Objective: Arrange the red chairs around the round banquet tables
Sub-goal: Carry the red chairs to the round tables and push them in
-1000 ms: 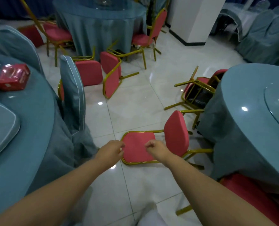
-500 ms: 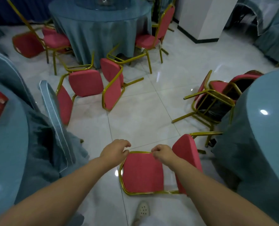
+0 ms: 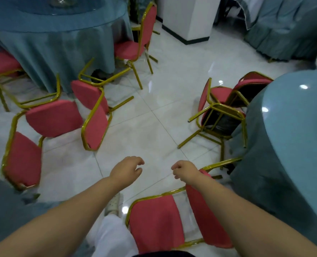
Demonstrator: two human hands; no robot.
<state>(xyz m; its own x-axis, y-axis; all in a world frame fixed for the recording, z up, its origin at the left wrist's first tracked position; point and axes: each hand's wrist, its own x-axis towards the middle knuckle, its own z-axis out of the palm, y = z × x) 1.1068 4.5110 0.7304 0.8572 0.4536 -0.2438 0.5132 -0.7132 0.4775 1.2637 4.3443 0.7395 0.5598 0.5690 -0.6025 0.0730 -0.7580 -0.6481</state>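
Observation:
A red chair with a gold frame (image 3: 155, 223) lies on its side on the floor just below my arms, its backrest toward the round blue-clothed table (image 3: 293, 138) on the right. My left hand (image 3: 127, 170) and my right hand (image 3: 184, 170) hover above the floor past that chair, fingers loosely curled, holding nothing. Two tipped red chairs (image 3: 222, 108) lean against the right table. Three more overturned red chairs (image 3: 54, 117) lie at the left, in front of the far round table (image 3: 52, 39). One red chair (image 3: 133, 47) stands upright at that far table.
A white pillar with a dark base (image 3: 187, 17) stands at the back. Covered furniture (image 3: 287, 28) fills the back right. A blue-draped shape (image 3: 2, 206) is at my lower left. My white shoe (image 3: 114, 204) is on the glossy tile floor between the chairs.
Both hands have let go of the near chair's frame and lifted forward off it. The view has moved forward, so the chair now lies closer below me.

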